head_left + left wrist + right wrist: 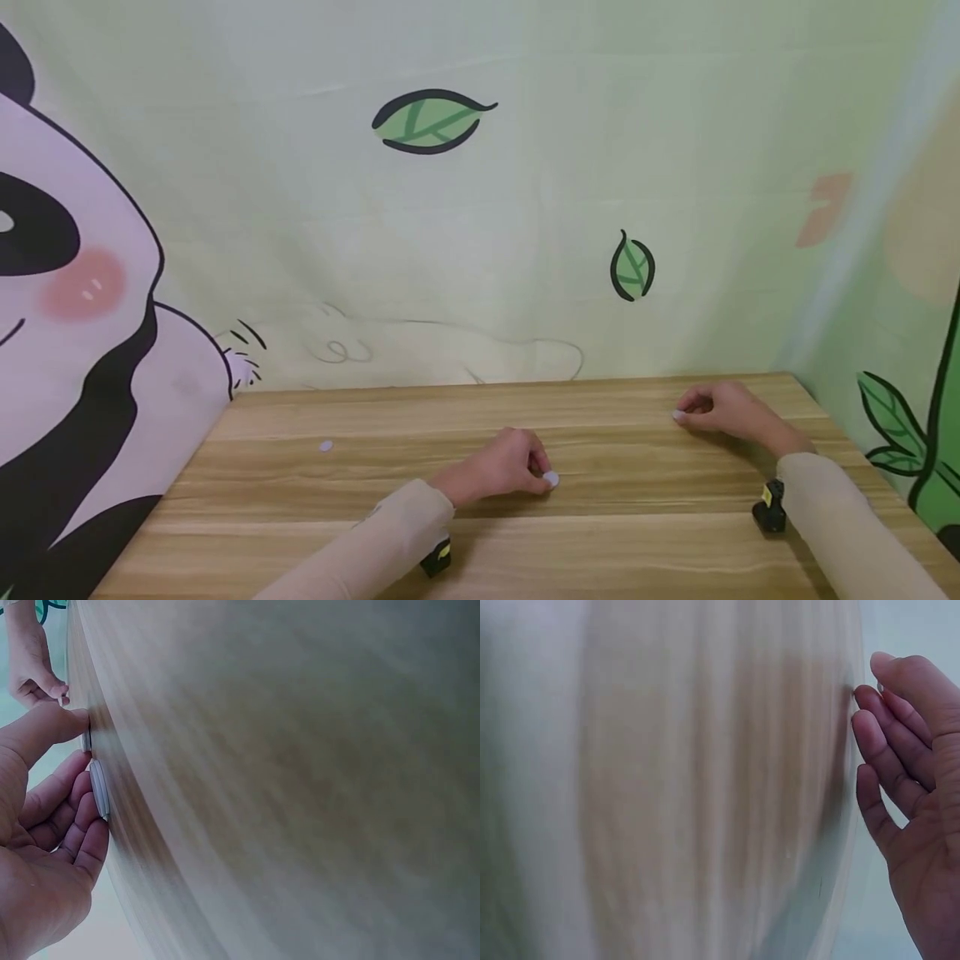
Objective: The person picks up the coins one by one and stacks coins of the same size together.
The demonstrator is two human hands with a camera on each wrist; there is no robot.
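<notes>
In the head view my left hand is low over the middle of the table, a small white disc pinched at its thumb and fingertip. The left wrist view shows that disc edge-on below the thumb. A short stack of similar discs lies against the other, curled fingers of this hand; in the head view the hand hides it. Toward the back right, my right hand pinches another white disc between thumb and forefinger; only a sliver of it shows in the right wrist view.
One more white disc lies flat on the wooden table at the left. Behind the table hangs a pale green backdrop with a panda and leaves on it. Small black cameras sit at both wrists.
</notes>
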